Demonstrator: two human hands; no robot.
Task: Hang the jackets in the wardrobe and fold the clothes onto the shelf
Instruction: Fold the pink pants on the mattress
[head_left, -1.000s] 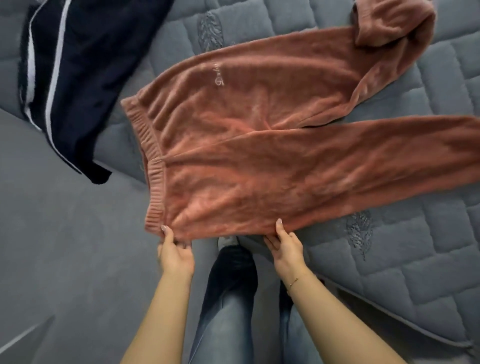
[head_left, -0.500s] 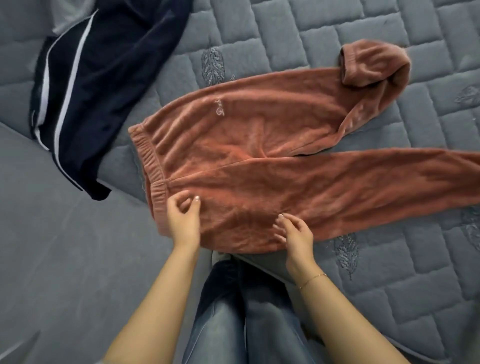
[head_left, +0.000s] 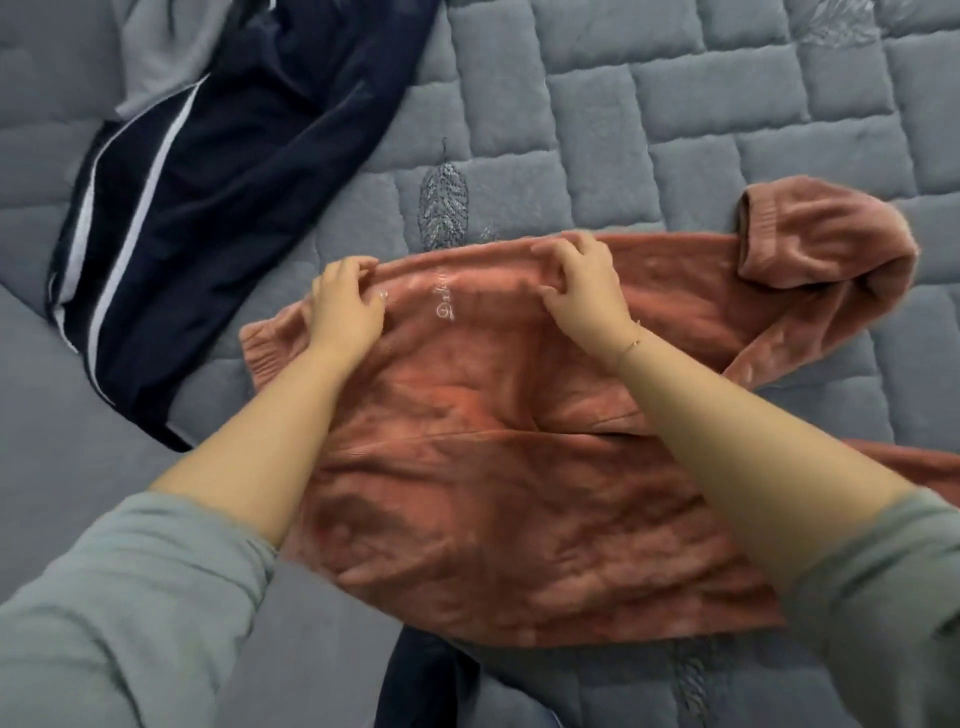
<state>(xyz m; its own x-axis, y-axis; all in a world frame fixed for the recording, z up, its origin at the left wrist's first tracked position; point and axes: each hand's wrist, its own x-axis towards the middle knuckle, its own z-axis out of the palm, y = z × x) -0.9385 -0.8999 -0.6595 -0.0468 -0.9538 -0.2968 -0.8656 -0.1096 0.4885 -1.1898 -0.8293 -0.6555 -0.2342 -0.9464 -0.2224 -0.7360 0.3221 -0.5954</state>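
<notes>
Left hand (head_left: 347, 306) and right hand (head_left: 584, 283) gripping far edge of terracotta velour trousers (head_left: 493, 467) on grey quilted mattress (head_left: 675, 114), fingertips tucked under fabric, one leg cut off at right, navy white-striped jacket (head_left: 218, 197) partly out of view

A pair of salmon-pink fleece trousers (head_left: 493, 467) lies spread flat on a grey quilted mattress (head_left: 727, 104), its ribbed waistband at the left and small pale lettering near the far edge. The far leg runs right and doubles back so that its ribbed cuff lies on top of it, while the near leg runs out of view to the right. A navy garment with white side stripes (head_left: 218, 171) lies crumpled at the upper left, just beside the trousers and draped over the mattress edge.
</notes>
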